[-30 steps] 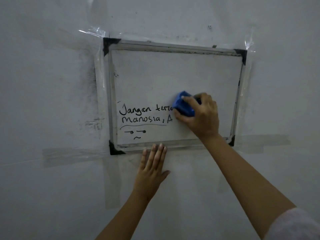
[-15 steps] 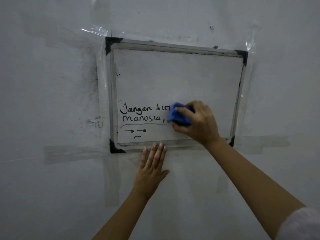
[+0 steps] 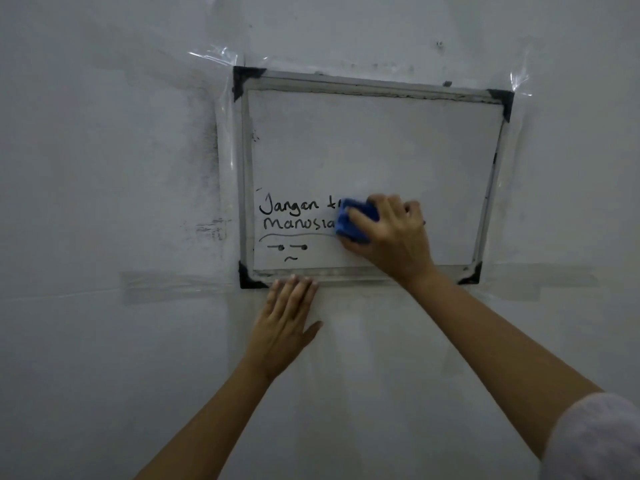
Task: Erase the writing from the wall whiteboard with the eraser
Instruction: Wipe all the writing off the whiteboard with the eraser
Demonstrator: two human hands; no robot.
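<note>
A small framed whiteboard (image 3: 374, 150) is taped to the wall. Black writing (image 3: 294, 214) fills its lower left: two lines of words, an underline and a little face beneath. My right hand (image 3: 388, 233) grips a blue eraser (image 3: 353, 221) and presses it on the board just right of the words, covering their right end. My left hand (image 3: 284, 323) lies flat on the wall below the board, fingers together, fingertips touching the bottom frame. The upper and right parts of the board are blank.
Clear tape (image 3: 173, 285) runs along the wall at the board's bottom edge and at its corners. Dark smudges (image 3: 207, 161) mark the wall left of the frame. Bare grey wall surrounds the board.
My right hand has slid the eraser left and slightly down, wiping away more letters at the right end of both lines. My left hand has stayed flat on the wall.
</note>
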